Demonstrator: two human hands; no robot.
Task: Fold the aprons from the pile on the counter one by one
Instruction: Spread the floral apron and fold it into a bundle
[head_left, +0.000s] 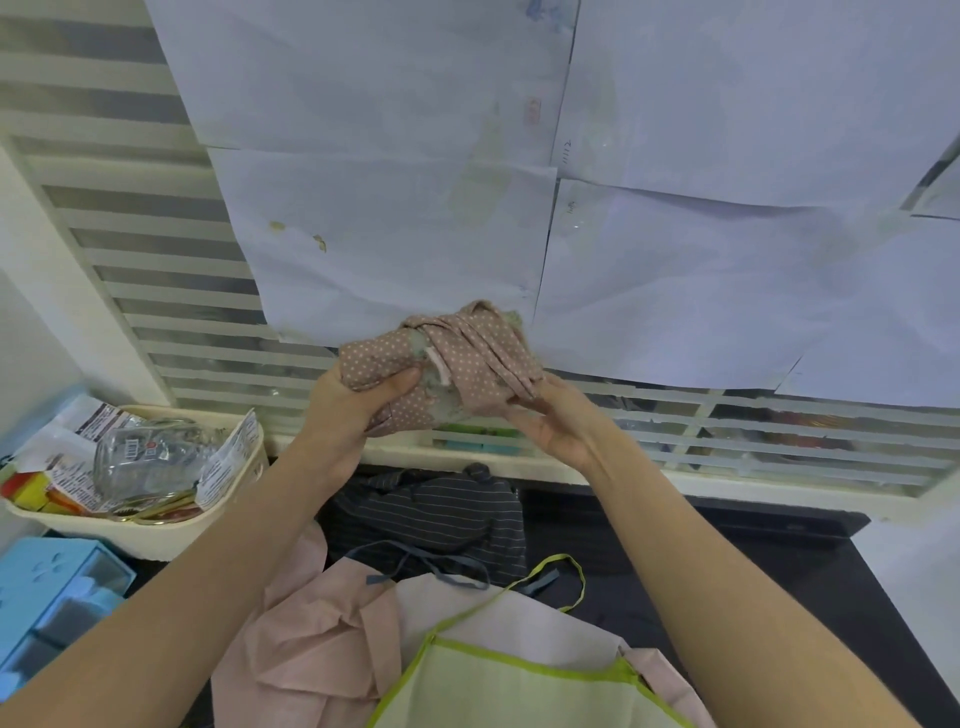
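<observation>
1. The pink polka-dot apron, folded into a compact bundle with its straps wound around it, is held up in the air above the dark striped apron, in front of the papered wall.
2. The left hand grips the bundle's left end, thumb curled over the top. The right hand pinches the strap ends at the bundle's right side. The hands are apart, one at each end.
3. Below the dark striped apron lies the pile: a plain pink apron and a cream apron with lime-green trim, on the black tabletop.
4. Left of the dark striped apron stands a cream basket of packets.
5. Judgement: the cloth is light, soft and limp, so the bundle will loosen unless the strap ends are tucked in; grip the wrapped body, not the loose tails.
</observation>
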